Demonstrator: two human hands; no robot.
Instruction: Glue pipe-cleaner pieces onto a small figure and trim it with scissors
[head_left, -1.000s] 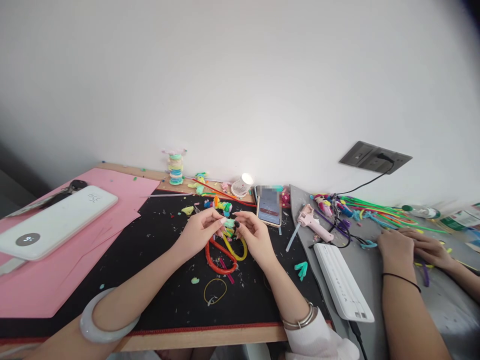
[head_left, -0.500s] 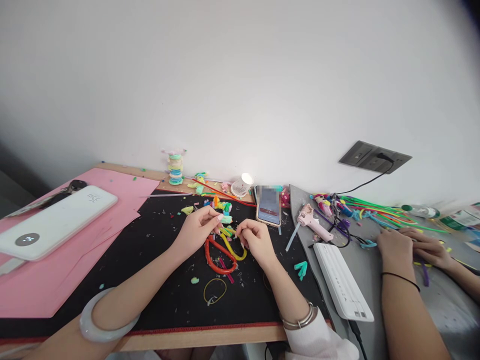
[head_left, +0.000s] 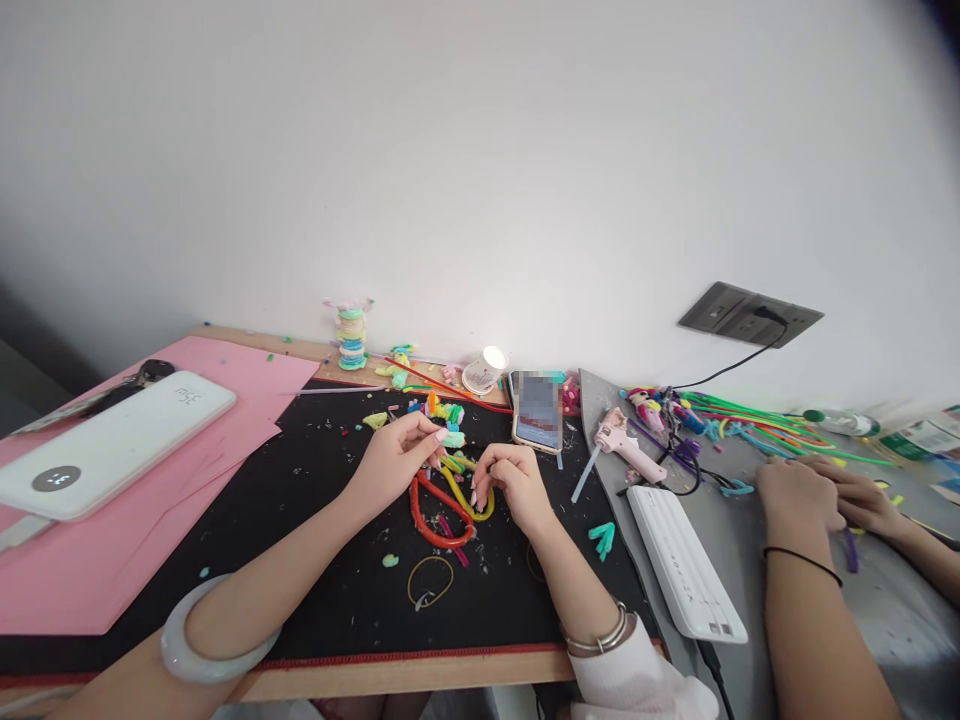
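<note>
My left hand [head_left: 401,460] is closed, with thumb and fingertips pinching a short mint-green pipe cleaner piece [head_left: 454,439]. Below those fingers lie a red fuzzy loop [head_left: 418,520] and a yellow fuzzy loop [head_left: 459,493] on the black mat [head_left: 330,590]. My right hand [head_left: 514,485] hovers at the yellow loop's right side, fingers loosely bent and a little apart, tips pointing down. Nothing shows between them; whether they touch the loop I cannot tell. A cluster of colourful fuzzy pieces [head_left: 439,408] sits just beyond my left fingertips.
A phone [head_left: 538,425] leans near a paper cup [head_left: 484,370] at the back. To the right are a pink glue gun [head_left: 630,452], a white power strip [head_left: 686,565] and another person's hands [head_left: 799,495]. Pink paper [head_left: 135,570] and a white power bank [head_left: 127,435] lie left.
My right hand's fingers have loosened and dropped lower toward the yellow loop. My left hand stays in place, still pinching the mint-green piece. The other person's hands shifted slightly.
</note>
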